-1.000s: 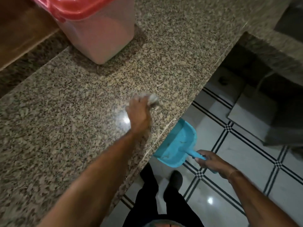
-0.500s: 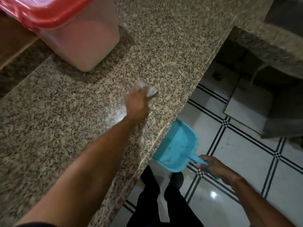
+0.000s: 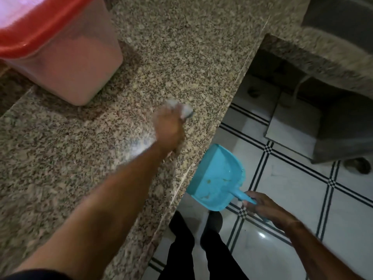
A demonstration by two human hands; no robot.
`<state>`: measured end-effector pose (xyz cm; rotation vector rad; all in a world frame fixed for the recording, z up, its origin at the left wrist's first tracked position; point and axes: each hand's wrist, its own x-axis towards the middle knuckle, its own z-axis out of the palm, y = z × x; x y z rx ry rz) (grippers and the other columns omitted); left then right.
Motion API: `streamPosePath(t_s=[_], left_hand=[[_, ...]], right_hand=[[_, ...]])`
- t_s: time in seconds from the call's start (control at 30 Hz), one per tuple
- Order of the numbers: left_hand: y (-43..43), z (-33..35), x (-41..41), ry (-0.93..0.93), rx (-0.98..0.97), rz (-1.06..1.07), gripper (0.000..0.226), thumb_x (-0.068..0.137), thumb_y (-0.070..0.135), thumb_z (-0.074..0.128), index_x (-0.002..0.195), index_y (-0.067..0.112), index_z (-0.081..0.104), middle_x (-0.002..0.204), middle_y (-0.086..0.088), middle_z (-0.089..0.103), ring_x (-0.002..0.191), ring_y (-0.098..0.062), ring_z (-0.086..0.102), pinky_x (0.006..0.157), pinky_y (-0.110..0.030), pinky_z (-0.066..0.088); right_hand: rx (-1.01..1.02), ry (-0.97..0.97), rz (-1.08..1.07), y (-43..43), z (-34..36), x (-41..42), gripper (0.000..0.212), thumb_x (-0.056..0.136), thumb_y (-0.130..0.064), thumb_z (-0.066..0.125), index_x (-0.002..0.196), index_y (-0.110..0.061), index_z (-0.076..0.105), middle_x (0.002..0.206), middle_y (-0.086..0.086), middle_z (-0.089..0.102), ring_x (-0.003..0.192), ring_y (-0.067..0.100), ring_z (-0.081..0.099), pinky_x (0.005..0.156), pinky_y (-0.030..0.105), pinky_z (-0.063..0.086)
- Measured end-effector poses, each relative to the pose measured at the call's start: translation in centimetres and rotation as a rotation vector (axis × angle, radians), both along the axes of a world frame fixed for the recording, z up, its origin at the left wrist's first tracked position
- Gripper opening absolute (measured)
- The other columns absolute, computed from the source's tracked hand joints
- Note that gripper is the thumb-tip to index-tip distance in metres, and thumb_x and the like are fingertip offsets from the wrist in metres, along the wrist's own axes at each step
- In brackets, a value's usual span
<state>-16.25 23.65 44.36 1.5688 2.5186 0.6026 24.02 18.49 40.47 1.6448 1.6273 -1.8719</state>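
My left hand (image 3: 168, 130) rests on the speckled granite counter (image 3: 181, 57) and grips a crumpled whitish cloth (image 3: 182, 109), which sticks out past the fingers; the hand is blurred. Below the counter's front edge my right hand (image 3: 264, 208) holds the handle of a light blue dustpan (image 3: 218, 180). The pan's open mouth sits against the counter edge, and a few pale crumbs lie inside it.
A translucent plastic container (image 3: 76, 63) with a red lid (image 3: 34, 31) stands on the counter at the back left. A white tiled floor (image 3: 302, 199) with black lines lies below on the right. My dark trouser legs (image 3: 201, 253) and shoes stand by the counter. A lower granite ledge (image 3: 323, 63) is at the upper right.
The view has drifted, so the container sits more to the left and lower. My left hand with the cloth has stayed in about the same spot on the counter; the dustpan stays under the edge.
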Motion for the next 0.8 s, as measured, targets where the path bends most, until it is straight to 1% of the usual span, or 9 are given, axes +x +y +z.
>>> streamPosePath(t_s=[0.1,0.17,0.23,0.3,0.4,0.53,0.63,0.73,0.8], left_hand=[[-0.2,0.3,2.3,-0.09,0.057,-0.165,0.035,0.109,0.042,0.042,0.136,0.027,0.061,0.124,-0.005,0.064,0.111,-0.022,0.06,0.098,-0.045,0.048],[0.8,0.4,-3.5,0.003,0.097,0.213,0.041,0.108,0.049,0.039,0.135,0.024,0.058,0.125,-0.009,0.064,0.111,-0.026,0.061,0.097,-0.047,0.051],[1.6,0.5,-8.6,0.029,-0.07,0.633,0.052,0.108,0.044,0.019,0.145,0.018,0.045,0.145,-0.017,0.051,0.128,-0.035,0.052,0.106,-0.049,0.039],[2.7,0.5,-11.2,-0.083,-0.185,0.813,0.054,0.111,0.041,0.015,0.148,0.01,0.039,0.151,-0.023,0.045,0.136,-0.04,0.046,0.109,-0.051,0.032],[5.0,1.0,-9.0,-0.063,-0.203,0.434,0.048,0.105,0.036,0.045,0.141,0.006,0.05,0.137,-0.028,0.056,0.125,-0.046,0.056,0.103,-0.057,0.044],[7.2,0.2,1.9,-0.032,-0.082,-0.011,0.041,0.109,0.038,0.042,0.145,0.022,0.054,0.139,-0.013,0.057,0.124,-0.031,0.053,0.107,-0.047,0.038],[9.2,1.2,0.3,-0.092,0.045,0.152,0.046,0.11,0.044,0.032,0.142,0.022,0.056,0.134,-0.004,0.062,0.121,-0.021,0.057,0.105,-0.04,0.043],[11.1,1.5,-6.2,0.012,-0.071,0.644,0.069,0.107,0.047,0.004,0.151,0.012,0.044,0.149,-0.012,0.054,0.133,-0.026,0.052,0.11,-0.038,0.04],[13.4,1.2,-6.3,0.034,-0.205,0.699,0.056,0.114,0.033,0.013,0.156,0.003,0.033,0.158,-0.023,0.041,0.141,-0.036,0.042,0.115,-0.045,0.031]], right_hand=[[0.011,-0.031,0.027,1.1,0.4,0.3,0.016,0.099,-0.027,0.067,0.112,-0.018,0.071,0.084,-0.001,0.067,0.069,0.003,0.061,0.065,0.021,0.051],[0.026,-0.013,0.03,2.0,0.8,0.3,0.016,0.1,-0.025,0.066,0.112,-0.015,0.071,0.082,-0.001,0.065,0.069,0.005,0.059,0.065,0.022,0.049],[0.034,-0.007,0.025,3.1,0.9,0.5,0.017,0.101,-0.024,0.065,0.113,-0.015,0.071,0.083,0.0,0.064,0.071,0.008,0.057,0.066,0.023,0.049],[0.038,-0.012,0.016,4.2,0.6,0.9,0.018,0.102,-0.024,0.063,0.115,-0.015,0.07,0.084,0.002,0.063,0.072,0.01,0.056,0.065,0.022,0.049],[0.06,-0.016,0.031,6.4,-0.2,1.1,0.015,0.102,-0.023,0.063,0.113,-0.015,0.07,0.082,0.0,0.064,0.068,0.006,0.058,0.062,0.018,0.049],[0.071,0.007,0.042,9.3,-1.8,1.3,0.012,0.1,-0.019,0.066,0.11,-0.013,0.071,0.079,-0.002,0.064,0.064,0.002,0.059,0.063,0.021,0.049],[0.069,0.044,0.058,12.1,-2.4,1.8,0.016,0.1,-0.025,0.067,0.112,-0.016,0.072,0.084,-0.002,0.066,0.071,0.004,0.061,0.065,0.021,0.05],[0.032,0.081,0.059,15.2,-2.8,2.6,0.02,0.094,-0.037,0.069,0.107,-0.022,0.073,0.079,-0.008,0.066,0.07,0.004,0.06,0.064,0.021,0.05],[0.018,0.101,0.04,16.9,-3.4,2.9,0.019,0.09,-0.041,0.07,0.104,-0.029,0.074,0.077,-0.011,0.066,0.069,0.002,0.06,0.063,0.02,0.05]])
